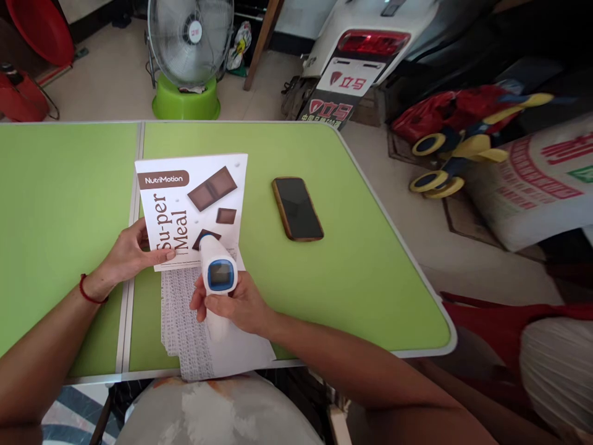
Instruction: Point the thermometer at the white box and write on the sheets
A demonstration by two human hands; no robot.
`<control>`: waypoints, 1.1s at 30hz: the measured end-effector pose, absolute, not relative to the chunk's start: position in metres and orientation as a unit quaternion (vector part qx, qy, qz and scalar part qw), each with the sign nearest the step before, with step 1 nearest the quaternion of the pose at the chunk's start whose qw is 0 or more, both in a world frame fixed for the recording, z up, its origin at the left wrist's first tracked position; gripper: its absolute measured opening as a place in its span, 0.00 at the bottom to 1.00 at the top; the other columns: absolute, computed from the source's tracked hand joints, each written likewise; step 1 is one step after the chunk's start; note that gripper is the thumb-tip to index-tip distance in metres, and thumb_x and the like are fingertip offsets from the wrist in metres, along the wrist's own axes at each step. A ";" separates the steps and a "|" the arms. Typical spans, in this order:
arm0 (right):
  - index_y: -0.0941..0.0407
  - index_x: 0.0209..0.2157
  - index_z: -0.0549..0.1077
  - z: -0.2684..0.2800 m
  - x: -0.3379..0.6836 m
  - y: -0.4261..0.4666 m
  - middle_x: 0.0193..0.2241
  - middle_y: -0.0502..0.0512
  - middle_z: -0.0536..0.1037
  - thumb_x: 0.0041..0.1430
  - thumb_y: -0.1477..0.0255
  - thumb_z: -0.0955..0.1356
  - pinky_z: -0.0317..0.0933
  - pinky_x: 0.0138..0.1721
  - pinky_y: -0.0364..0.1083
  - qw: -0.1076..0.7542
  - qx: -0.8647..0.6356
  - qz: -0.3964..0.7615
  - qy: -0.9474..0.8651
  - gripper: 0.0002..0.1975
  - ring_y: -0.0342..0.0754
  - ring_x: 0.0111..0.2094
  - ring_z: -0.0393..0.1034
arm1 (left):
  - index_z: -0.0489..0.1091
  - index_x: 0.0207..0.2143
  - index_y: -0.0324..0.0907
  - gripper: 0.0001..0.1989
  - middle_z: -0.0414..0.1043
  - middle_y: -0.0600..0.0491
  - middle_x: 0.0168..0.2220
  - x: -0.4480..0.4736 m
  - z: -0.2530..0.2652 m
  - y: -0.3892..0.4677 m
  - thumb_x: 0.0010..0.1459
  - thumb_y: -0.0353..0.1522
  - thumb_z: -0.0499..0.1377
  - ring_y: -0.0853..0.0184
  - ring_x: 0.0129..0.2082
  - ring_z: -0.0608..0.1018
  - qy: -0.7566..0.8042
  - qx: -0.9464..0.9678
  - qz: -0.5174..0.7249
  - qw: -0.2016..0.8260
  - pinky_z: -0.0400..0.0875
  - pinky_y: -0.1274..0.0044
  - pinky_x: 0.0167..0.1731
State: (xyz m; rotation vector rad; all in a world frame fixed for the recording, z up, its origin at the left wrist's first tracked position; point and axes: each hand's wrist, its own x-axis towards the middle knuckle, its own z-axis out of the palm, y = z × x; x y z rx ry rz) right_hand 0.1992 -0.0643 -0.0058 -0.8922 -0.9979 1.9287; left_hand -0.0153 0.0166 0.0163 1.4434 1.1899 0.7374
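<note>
My left hand [134, 250] grips a white box [208, 167] at its lower left, thumb across the front. Its printed face carries the words "NutriMotion Su-per Meal" and pictures of chocolate pieces. In my right hand [241, 303] is a white handheld infrared thermometer [214, 256] with a blue-framed, dark screen facing me. The thermometer's front end points at the lower part of the box and covers some of it. Beneath both hands lie printed sheets of paper [185, 334], reaching the table's near edge. My right wrist rests over their right side.
A smartphone [298, 209] with a brown case lies on the green folding table [361, 272], right of the box. Beyond the table stand a fan [192, 37] on a green tub [169, 105] and a white scooter [343, 77]. A large sack [532, 185] is at right.
</note>
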 end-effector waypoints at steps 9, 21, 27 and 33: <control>0.55 0.28 0.70 -0.004 0.200 -0.064 0.22 0.49 0.76 0.46 0.64 0.75 0.69 0.27 0.46 0.375 -0.373 0.741 -0.414 0.13 0.43 0.22 0.70 | 0.69 0.44 0.40 0.30 0.78 0.45 0.45 -0.014 0.018 0.016 0.40 0.42 0.74 0.51 0.43 0.81 0.505 0.604 0.316 0.530 0.79 0.62 0.42; 0.54 0.33 0.68 0.006 0.208 -0.060 0.26 0.48 0.75 0.47 0.65 0.73 0.67 0.26 0.45 0.391 -0.377 0.696 -0.469 0.14 0.42 0.22 0.68 | 0.68 0.46 0.41 0.31 0.77 0.44 0.47 -0.014 0.017 0.016 0.43 0.44 0.73 0.49 0.45 0.80 0.483 0.602 0.336 0.540 0.78 0.59 0.44; 0.55 0.33 0.73 0.029 0.261 -0.036 0.33 0.52 0.75 0.46 0.66 0.73 0.65 0.30 0.44 0.348 -0.491 0.454 -0.657 0.11 0.46 0.32 0.69 | 0.68 0.48 0.41 0.31 0.74 0.44 0.52 -0.016 0.014 0.019 0.45 0.43 0.73 0.48 0.52 0.76 0.463 0.601 0.400 0.514 0.74 0.56 0.52; 0.56 0.35 0.75 0.018 0.286 -0.012 0.34 0.56 0.73 0.52 0.64 0.71 0.63 0.32 0.46 0.137 -0.636 0.208 -0.731 0.11 0.50 0.33 0.68 | 0.66 0.49 0.45 0.31 0.73 0.46 0.53 -0.023 0.007 0.028 0.45 0.42 0.72 0.50 0.52 0.75 0.487 0.628 0.438 0.421 0.73 0.56 0.53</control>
